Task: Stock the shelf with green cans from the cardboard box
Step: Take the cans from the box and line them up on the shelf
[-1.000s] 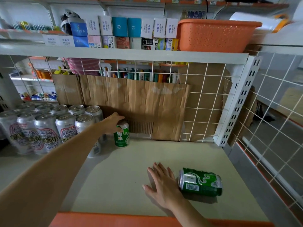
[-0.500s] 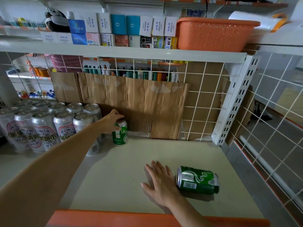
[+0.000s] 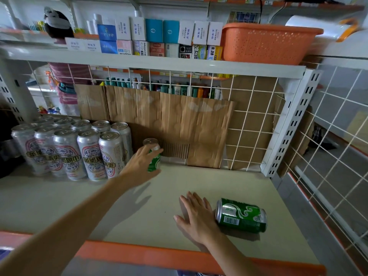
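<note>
An upright green can [image 3: 154, 165] stands at the back of the cream shelf [image 3: 79, 204], next to the silver cans. My left hand [image 3: 139, 166] reaches in from the lower left, and its fingers and thumb curl round this can's side. A second green can [image 3: 242, 216] lies on its side near the shelf's front right. My right hand [image 3: 196, 216] rests flat on the shelf, fingers straight, just left of the lying can, its edge against the can's end. The cardboard box is out of view.
Several tall silver cans [image 3: 69, 150] stand in rows at the back left. Brown cardboard sheets [image 3: 179, 124] line the white wire back grid. A white upright [image 3: 288, 126] and wire side panel close the right end. An orange basket [image 3: 266, 42] and small boxes sit on the shelf above.
My left hand has slid from the upright can's top down to its side. The right hand and the lying can have stayed put.
</note>
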Demonstrator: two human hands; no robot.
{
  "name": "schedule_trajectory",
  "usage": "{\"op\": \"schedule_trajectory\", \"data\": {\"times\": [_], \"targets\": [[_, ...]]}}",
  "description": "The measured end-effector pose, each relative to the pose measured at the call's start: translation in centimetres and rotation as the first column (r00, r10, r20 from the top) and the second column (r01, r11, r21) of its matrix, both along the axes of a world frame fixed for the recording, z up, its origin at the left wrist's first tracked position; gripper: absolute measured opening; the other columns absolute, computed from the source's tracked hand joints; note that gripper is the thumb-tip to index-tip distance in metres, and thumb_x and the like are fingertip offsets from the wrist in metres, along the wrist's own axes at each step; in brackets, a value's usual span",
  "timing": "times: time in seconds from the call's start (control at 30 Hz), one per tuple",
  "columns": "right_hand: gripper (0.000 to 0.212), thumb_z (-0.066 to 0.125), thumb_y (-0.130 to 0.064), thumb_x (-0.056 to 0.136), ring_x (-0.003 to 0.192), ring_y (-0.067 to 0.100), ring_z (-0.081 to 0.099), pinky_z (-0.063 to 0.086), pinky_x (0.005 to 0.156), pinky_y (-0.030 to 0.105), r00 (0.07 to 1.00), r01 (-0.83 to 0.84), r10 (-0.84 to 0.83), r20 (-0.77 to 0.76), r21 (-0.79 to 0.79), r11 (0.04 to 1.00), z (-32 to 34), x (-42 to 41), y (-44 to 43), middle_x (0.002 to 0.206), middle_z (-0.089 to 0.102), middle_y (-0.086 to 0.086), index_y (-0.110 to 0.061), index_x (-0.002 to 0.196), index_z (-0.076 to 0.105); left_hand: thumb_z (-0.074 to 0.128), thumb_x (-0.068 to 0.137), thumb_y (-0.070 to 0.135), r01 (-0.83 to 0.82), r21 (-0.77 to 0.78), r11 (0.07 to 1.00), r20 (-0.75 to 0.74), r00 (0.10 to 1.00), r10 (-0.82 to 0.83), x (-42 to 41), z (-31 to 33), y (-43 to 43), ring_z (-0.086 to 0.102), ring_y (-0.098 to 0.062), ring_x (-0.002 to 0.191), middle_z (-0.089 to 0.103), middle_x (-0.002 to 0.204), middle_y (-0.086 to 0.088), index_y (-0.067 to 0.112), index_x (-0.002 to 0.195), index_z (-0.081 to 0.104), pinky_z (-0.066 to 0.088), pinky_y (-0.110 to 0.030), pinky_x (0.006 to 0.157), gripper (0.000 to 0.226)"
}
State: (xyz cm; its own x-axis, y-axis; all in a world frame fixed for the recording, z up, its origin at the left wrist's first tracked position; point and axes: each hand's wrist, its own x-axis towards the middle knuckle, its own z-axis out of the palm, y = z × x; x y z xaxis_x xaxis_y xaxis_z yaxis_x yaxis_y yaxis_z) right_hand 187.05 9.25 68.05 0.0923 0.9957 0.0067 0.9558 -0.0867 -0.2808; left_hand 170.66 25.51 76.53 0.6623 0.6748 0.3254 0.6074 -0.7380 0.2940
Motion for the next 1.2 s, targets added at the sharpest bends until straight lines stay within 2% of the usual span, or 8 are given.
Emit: {"op": "schedule_trajectory", "data": {"times": [0.17,0.27,0.47,0.57,0.67,0.83,1.03,1.2], "targets": [[0.102,-0.004,-0.082,0.067,0.147,0.018,0.0,-0.005,0.114,0.032,0.999,-0.018,0.018,-0.026,0.005,1.0,0.2,0.0,-0.2,0.159,0.005,0.0,-0.024,0.15,0.012,0.058,0.089,0.038,-0.067,-0.171,0.983,-0.08,0.995,0.054,-0.5,-3.7,-4.6,0.021,-0.021,0.139,0.017,0.153,-0.001,0.023,0.146,0.024,0.022,-0.039,0.114,0.069],[0.066,0.027,-0.054,0.093,0.147,0.022,0.005,0.003,0.116,0.035,0.999,-0.035,0.032,0.044,0.071,0.997,0.4,-0.4,-0.8,0.158,0.01,0.003,-0.021,0.15,0.016,0.046,0.088,0.051,-0.121,-0.233,0.965,-0.17,0.982,0.082,-0.4,-6.0,-6.3,0.015,-0.019,0.141,0.013,0.155,0.001,0.025,0.148,0.018,0.014,-0.035,0.115,0.071],[0.067,0.075,-0.04,0.071,0.119,0.026,0.057,0.042,0.097,0.038,0.982,0.002,-0.058,0.181,0.294,0.956,1.7,0.0,-1.7,0.129,0.059,0.008,-0.016,0.129,0.051,0.041,0.095,0.045,-0.181,-0.279,0.943,-0.262,0.959,0.107,1.8,-8.0,-8.9,0.0,-0.02,0.145,0.008,0.157,0.0,0.024,0.149,0.014,-0.002,-0.044,0.117,0.064],[0.064,0.069,-0.043,0.075,0.119,0.027,0.057,0.041,0.098,0.038,0.979,0.02,-0.093,0.184,0.363,0.932,2.6,1.8,-2.1,0.128,0.06,0.009,-0.014,0.129,0.051,0.036,0.095,0.049,-0.163,-0.29,0.943,-0.261,0.961,0.086,2.9,-8.5,-9.5,-0.001,-0.02,0.145,0.006,0.158,0.0,0.025,0.149,0.01,-0.003,-0.044,0.117,0.065],[0.064,0.04,-0.053,0.084,0.123,0.028,0.054,0.038,0.102,0.04,0.971,0.058,-0.124,0.202,0.306,0.95,3.6,3.7,-3.1,0.132,0.056,0.009,-0.013,0.133,0.049,0.024,0.089,0.062,-0.155,-0.283,0.946,-0.238,0.967,0.087,3.4,-9.1,-9.6,-0.002,-0.019,0.145,0.005,0.158,0.001,0.025,0.149,0.012,-0.006,-0.043,0.116,0.072],[0.112,-0.004,-0.087,0.064,0.141,0.021,0.028,0.015,0.114,0.032,0.983,0.087,-0.12,0.14,0.223,0.971,5.5,7.0,-4.9,0.153,0.029,0.004,-0.018,0.148,0.023,-0.009,0.055,0.071,-0.168,-0.226,0.959,-0.238,0.965,0.113,3.5,-9.4,-9.6,0.0,-0.018,0.146,0.007,0.158,0.002,0.028,0.148,0.017,-0.006,-0.042,0.116,0.106],[0.13,-0.008,-0.098,0.045,0.139,0.013,0.029,0.021,0.113,0.03,0.977,0.181,-0.194,0.092,0.131,0.975,5.6,10.5,-6.6,0.153,0.028,-0.005,-0.024,0.148,0.021,-0.008,0.056,0.071,-0.174,-0.214,0.961,-0.236,0.964,0.122,3.5,-9.6,-9.6,0.001,-0.017,0.145,0.009,0.157,0.003,0.029,0.148,0.018,-0.005,-0.042,0.116,0.105],[0.12,0.03,-0.095,0.048,0.133,0.014,0.036,0.034,0.107,0.033,0.979,0.184,-0.185,-0.09,-0.018,0.983,5.1,11.6,-7.7,0.151,0.031,-0.005,-0.029,0.147,0.023,-0.007,0.058,0.072,-0.174,-0.214,0.961,-0.242,0.963,0.12,3.6,-9.7,-9.5,0.0,-0.016,0.145,0.007,0.157,0.005,0.03,0.148,0.017,-0.006,-0.041,0.116,0.102]]}}
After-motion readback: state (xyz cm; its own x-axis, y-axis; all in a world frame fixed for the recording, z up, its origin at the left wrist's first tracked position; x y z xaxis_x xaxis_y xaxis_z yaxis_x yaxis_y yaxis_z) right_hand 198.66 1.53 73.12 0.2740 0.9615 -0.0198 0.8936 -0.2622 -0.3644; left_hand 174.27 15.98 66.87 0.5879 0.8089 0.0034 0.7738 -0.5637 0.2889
